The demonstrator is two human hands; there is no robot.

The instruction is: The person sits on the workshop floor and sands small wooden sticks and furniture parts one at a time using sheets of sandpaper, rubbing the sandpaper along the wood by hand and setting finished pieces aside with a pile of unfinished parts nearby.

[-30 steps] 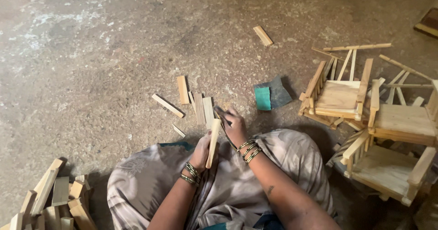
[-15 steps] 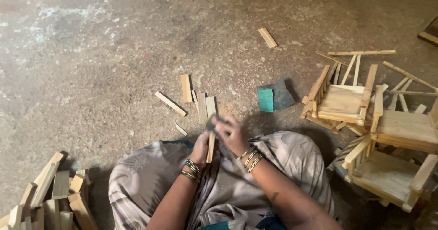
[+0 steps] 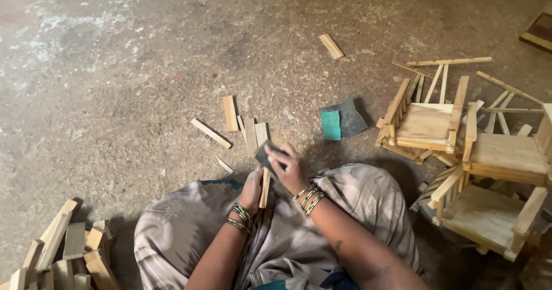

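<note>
No container showed. Over the lap, the left hand [image 3: 251, 189] was clamped on a thin pale wooden slat [image 3: 264, 187], while the right hand [image 3: 290, 166] pressed a dark sandpaper piece [image 3: 265, 152] against the slat's upper end.

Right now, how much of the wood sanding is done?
Looks partly done. A few wooden strips lie on the floor ahead of the knees, perhaps finished. In hand: the left hand holds one wooden stick while the right hand presses dark sandpaper onto it. A pile of wood pieces waits at the left. Small wooden chairs stand already built on the right.
</note>
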